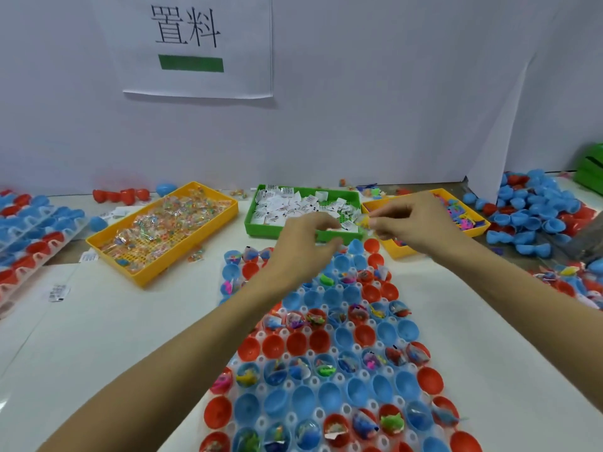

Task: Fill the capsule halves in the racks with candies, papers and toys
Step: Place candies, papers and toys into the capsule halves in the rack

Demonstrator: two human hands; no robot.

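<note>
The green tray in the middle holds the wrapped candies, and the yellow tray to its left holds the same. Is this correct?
Not quite. In the head view, the green tray in the middle holds small white papers, not candies. The wrapped candies are only in the yellow tray to its left.

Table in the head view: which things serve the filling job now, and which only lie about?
For the job:
- rack of capsule halves
- candy tray
- paper tray
- toy tray
- left hand
- right hand

Lying about:
- wall sign
- loose capsule pile
- stray label
</note>
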